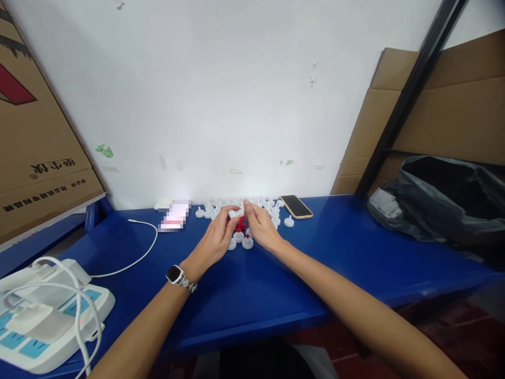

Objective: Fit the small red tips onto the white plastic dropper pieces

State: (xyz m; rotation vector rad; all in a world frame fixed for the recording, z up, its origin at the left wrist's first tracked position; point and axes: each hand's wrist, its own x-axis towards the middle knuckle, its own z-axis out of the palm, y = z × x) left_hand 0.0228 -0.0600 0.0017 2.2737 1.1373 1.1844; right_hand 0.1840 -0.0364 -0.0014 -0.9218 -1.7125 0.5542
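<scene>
Near half of the surface (276, 284) is bare blue, open approach from the front edge. Far side crowded: white caps (252, 210) spread along the wall, phone (296, 206) just right of them. Black bag (445, 200) blocks the right end. White device (43, 316) and cable (134, 252) block the left.

The table (335, 263) under my arms looks like smooth blue plastic or painted board with a soft sheen. The small white caps (247, 242) scattered on it look like moulded plastic, slightly glossy, and the tiny red pieces (240, 225) among them shine a little too. The phone (296, 206) has a glossy glass face. My watch (174, 274) has a dark glossy screen. The bag (442, 202) is thin, crinkled black plastic. The boxes (453, 110) are matt brown cardboard. The wall (221, 95) is matt white paint, chipped in spots.
</scene>
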